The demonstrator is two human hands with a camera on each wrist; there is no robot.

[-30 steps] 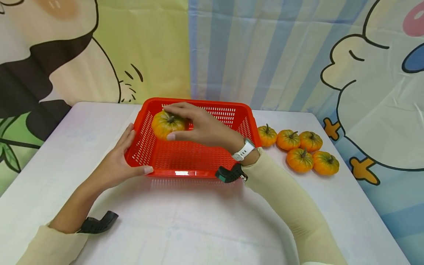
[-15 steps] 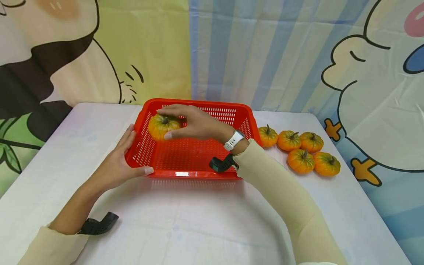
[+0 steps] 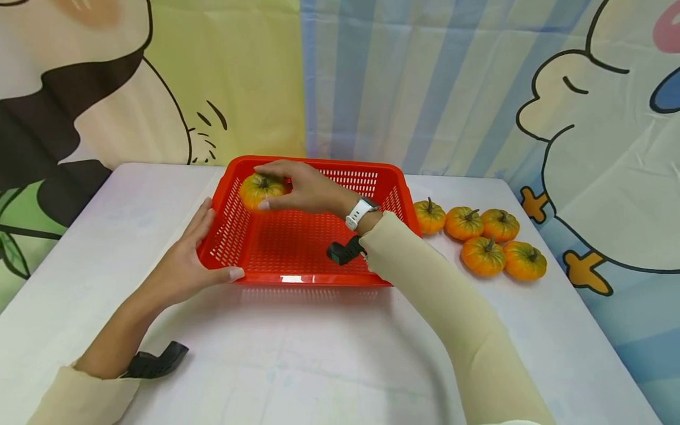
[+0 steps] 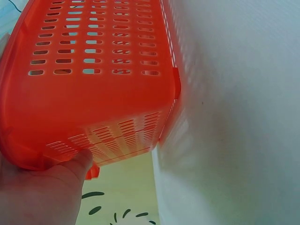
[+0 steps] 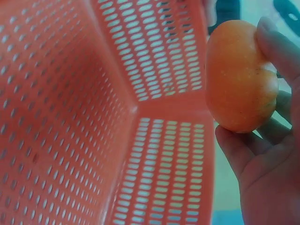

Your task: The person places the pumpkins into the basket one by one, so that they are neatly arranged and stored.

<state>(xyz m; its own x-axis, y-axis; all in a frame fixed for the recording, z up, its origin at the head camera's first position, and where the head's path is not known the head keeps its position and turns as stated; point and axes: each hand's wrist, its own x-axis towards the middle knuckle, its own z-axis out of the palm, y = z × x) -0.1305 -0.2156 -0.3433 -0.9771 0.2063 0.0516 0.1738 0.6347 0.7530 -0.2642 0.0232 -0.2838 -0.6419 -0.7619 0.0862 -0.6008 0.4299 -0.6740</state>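
Observation:
A red plastic basket [image 3: 319, 278] with slotted walls stands on the table in the head view. My left hand [image 3: 183, 262] holds its near left corner, thumb on the front rim and fingers along the left side. In the left wrist view, a finger of the left hand [image 4: 47, 192] presses against the basket's outer wall [image 4: 93, 98]. My right hand [image 3: 316, 190] grips a small orange-yellow pumpkin [image 3: 254, 192] between thumb and fingers, over the basket's left part. The right wrist view has this pumpkin [image 5: 239, 77] near the top of the basket walls, its smooth orange underside showing.
Several similar small pumpkins [image 3: 481, 257] sit on the table to the right of the basket, the closest pumpkin [image 3: 429, 217] right by its side. A white cloth covers the table [image 3: 297, 354]. Behind hangs a printed cartoon curtain [image 3: 361, 88].
My right hand has shifted slightly left and toward the back with the pumpkin, over the basket's left end. The left hand has kept its place at the basket's corner.

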